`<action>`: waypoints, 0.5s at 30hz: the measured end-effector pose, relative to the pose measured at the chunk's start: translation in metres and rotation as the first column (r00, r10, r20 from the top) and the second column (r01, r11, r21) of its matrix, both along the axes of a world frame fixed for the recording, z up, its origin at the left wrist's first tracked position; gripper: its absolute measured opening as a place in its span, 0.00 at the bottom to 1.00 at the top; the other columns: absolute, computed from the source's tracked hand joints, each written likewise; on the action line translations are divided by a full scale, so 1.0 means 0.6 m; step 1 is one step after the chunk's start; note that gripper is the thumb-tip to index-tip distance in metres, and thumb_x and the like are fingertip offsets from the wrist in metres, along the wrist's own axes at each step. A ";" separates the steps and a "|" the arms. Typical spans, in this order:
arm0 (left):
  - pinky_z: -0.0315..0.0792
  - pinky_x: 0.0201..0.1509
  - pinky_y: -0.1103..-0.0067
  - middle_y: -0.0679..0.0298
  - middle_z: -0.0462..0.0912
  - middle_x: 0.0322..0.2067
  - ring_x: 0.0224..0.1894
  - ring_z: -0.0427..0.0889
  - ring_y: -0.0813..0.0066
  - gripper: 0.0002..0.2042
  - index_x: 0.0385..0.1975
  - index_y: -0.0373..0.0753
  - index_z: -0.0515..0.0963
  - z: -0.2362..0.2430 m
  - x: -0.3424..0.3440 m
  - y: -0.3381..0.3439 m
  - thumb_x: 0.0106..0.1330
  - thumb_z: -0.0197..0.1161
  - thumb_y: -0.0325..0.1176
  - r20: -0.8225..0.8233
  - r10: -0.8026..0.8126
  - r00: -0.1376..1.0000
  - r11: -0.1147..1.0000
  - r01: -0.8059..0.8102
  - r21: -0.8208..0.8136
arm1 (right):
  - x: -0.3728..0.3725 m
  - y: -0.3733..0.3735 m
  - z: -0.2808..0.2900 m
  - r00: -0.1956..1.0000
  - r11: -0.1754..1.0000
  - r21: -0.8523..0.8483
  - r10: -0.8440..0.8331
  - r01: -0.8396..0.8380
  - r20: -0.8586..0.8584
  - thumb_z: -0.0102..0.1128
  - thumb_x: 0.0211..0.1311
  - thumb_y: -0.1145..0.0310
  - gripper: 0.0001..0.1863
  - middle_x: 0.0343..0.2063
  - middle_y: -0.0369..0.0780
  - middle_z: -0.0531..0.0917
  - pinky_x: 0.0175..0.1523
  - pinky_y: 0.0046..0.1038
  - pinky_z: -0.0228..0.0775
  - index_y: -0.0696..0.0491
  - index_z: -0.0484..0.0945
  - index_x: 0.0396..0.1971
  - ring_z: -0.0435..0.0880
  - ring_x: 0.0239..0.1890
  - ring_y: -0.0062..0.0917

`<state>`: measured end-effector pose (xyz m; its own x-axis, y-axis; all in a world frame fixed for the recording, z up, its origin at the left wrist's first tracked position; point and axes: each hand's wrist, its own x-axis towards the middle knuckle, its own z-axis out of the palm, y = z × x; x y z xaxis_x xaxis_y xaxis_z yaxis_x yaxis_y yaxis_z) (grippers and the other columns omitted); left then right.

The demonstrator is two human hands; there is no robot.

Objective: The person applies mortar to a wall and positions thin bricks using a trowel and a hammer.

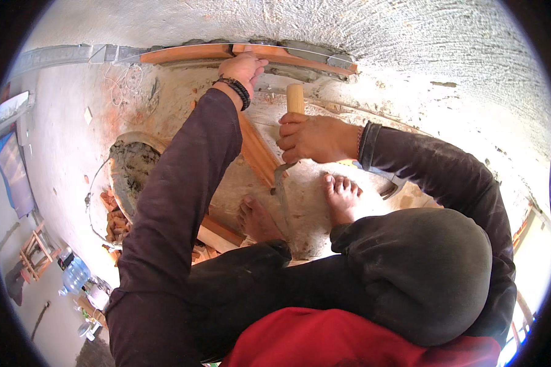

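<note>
My left hand (243, 70) is at the long red brick strips (187, 54) set in grey mortar (306, 48) along the wall base, its bent fingers gripping the strip's edge, partly hidden by the hand itself. My right hand (312, 137) is closed round a tool with a pale wooden handle (295, 98) and a narrow metal blade (280, 186) pointing down toward my feet. A thin white string (300, 50) runs over the strips. Below my left hand, more long red pieces (257, 153) lie on the floor between my arms.
A round tub of wet mortar (131, 165) stands left of my left arm, beside broken red pieces (111, 223). My bare feet (343, 196) are on the dusty floor. At the far left are a wooden stool (35, 251), a blue water jug (75, 275) and assorted items.
</note>
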<state>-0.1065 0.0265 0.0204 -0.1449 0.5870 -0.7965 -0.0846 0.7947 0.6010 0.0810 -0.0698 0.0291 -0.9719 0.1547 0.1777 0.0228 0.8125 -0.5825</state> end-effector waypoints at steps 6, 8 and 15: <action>0.66 0.37 0.84 0.66 0.86 0.46 0.41 0.77 0.83 0.10 0.52 0.47 0.73 -0.010 0.007 -0.006 0.74 0.52 0.36 0.041 0.066 0.997 0.996 -0.068 0.052 | 0.000 0.056 -0.021 0.991 0.997 -0.058 0.050 -0.044 0.121 0.63 0.42 0.77 0.12 0.34 0.35 0.80 0.68 0.38 0.57 0.52 0.81 0.31 0.74 0.51 0.34; 0.65 0.38 0.85 0.67 0.86 0.46 0.40 0.77 0.83 0.10 0.50 0.47 0.74 -0.012 0.010 -0.003 0.75 0.52 0.38 0.027 0.086 0.996 0.996 -0.087 0.021 | -0.007 0.045 -0.021 0.996 0.997 -0.038 0.074 -0.072 0.047 0.61 0.43 0.78 0.11 0.33 0.35 0.80 0.68 0.38 0.57 0.52 0.81 0.30 0.74 0.51 0.33; 0.65 0.39 0.85 0.68 0.86 0.46 0.40 0.75 0.84 0.13 0.45 0.46 0.74 -0.006 0.012 0.000 0.78 0.50 0.48 -0.004 0.076 0.997 0.997 -0.076 -0.007 | 0.009 0.078 -0.013 0.984 0.997 -0.053 0.071 -0.064 0.162 0.57 0.48 0.77 0.06 0.34 0.38 0.80 0.65 0.38 0.60 0.52 0.80 0.27 0.76 0.48 0.35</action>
<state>-0.0991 0.0264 0.0168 -0.1921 0.5685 -0.7999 -0.1428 0.7902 0.5959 0.0861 -0.0229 0.0211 -0.9957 0.0923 0.0099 0.0668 0.7870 -0.6134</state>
